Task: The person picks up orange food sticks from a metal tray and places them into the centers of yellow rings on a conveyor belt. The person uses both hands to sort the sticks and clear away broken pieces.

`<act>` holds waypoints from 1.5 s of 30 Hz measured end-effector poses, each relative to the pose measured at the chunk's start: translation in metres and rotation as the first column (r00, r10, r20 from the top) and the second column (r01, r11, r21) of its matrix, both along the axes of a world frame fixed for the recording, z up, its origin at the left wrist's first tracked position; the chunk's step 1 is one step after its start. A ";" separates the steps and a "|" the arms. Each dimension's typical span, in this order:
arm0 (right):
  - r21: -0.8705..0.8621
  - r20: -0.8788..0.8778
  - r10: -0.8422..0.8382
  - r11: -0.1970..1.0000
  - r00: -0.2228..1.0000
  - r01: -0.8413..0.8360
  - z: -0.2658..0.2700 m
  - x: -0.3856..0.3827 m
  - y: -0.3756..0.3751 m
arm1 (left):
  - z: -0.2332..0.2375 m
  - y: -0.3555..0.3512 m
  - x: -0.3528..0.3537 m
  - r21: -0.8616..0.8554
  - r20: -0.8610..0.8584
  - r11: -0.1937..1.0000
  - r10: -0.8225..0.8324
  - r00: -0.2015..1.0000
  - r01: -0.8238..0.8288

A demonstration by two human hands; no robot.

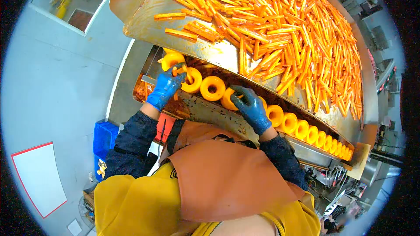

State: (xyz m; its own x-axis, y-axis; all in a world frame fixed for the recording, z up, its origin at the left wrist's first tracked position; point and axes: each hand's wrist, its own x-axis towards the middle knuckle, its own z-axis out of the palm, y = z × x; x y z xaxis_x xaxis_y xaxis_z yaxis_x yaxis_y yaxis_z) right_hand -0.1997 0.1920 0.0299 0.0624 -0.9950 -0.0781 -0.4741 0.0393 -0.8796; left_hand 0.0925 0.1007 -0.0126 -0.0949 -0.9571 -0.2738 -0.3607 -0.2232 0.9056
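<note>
My left hand (167, 86), in a blue glove, is at the left end of a row of yellow ring-shaped cups (213, 88). Its fingers are closed round an orange stick (175, 71) beside the cup's opening. My right hand (251, 107), in a darker blue glove, rests over another cup farther right, its fingers curved and apart; nothing shows between them. Above the row, a metal tray (151, 24) bears a large heap of orange sticks (271, 22).
A blue bin (105, 139) stands on the floor at the left. The row of cups runs to the lower right, ending at a light block (360, 161). Machinery parts fill the right background. A red-edged white panel (39, 179) is at far left.
</note>
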 end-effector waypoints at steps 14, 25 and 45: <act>-0.137 -0.046 -0.240 0.963 0.970 0.232 0.012 -0.083 0.033 | 0.032 -0.072 -0.003 -0.553 0.345 0.802 -0.028 0.938 0.227; -0.091 -0.132 -0.278 0.959 0.951 0.268 0.002 -0.111 0.063 | 0.053 -0.158 -0.076 -0.521 0.833 0.277 -0.042 0.551 0.808; -0.110 -0.146 -0.188 0.979 0.971 0.173 0.010 -0.094 0.054 | 0.068 -0.062 0.007 -0.172 -0.349 0.983 -0.004 0.937 -0.059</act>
State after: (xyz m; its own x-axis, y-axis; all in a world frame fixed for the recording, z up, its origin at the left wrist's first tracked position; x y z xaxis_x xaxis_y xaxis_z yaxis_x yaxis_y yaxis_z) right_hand -0.2933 0.2460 0.0403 -0.1247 -0.9919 0.0234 -0.5977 0.0563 -0.7997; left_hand 0.0999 0.0382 0.0559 -0.1262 -0.9905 -0.0549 -0.0134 -0.0536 0.9985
